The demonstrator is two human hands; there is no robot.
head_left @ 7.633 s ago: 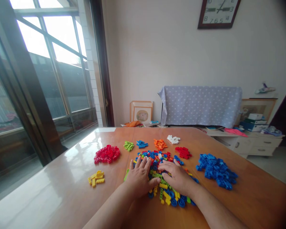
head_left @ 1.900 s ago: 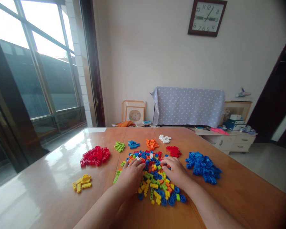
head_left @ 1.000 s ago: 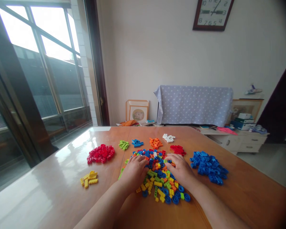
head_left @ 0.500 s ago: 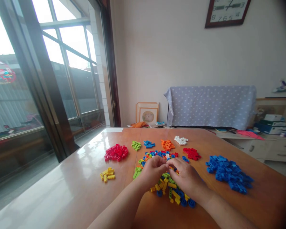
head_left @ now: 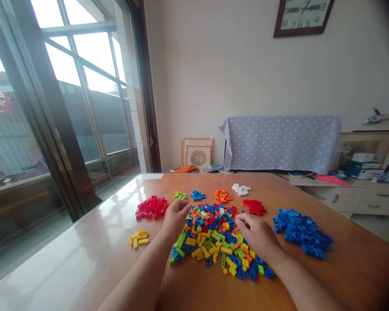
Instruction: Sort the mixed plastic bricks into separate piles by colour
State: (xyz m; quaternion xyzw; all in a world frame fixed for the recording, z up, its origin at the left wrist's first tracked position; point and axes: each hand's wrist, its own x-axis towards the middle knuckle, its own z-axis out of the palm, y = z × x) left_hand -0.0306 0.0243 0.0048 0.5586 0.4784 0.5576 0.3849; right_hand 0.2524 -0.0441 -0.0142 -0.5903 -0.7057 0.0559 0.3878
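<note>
So the mixed brick pile (head_left: 215, 236) sits right in front of the person on the bench (head_left: 100, 268), with a hand on either side of its far half. Taking 12 as straight across the bench, the left hand (head_left: 175, 216) is at the pile's 10 and the right hand (head_left: 256, 233) is out at about 3, so the bricks run from 3 round to 5 off the left grip and around 9 off the right one. Both grips look pinched close together, but honestly I can't tell if either has a brick in it, the tips are too small and blurry. The small lime pile (head_left: 180, 195) is just past the left hand at 12, with the crimson pile (head_left: 152, 207) at 9 to 10. Big blue pile (head_left: 301, 233) is at the right hand's 3. Also, one green strip (head_left: 223, 260) in the mix lies roughly 12 to 6, nearer the right hand.
</note>
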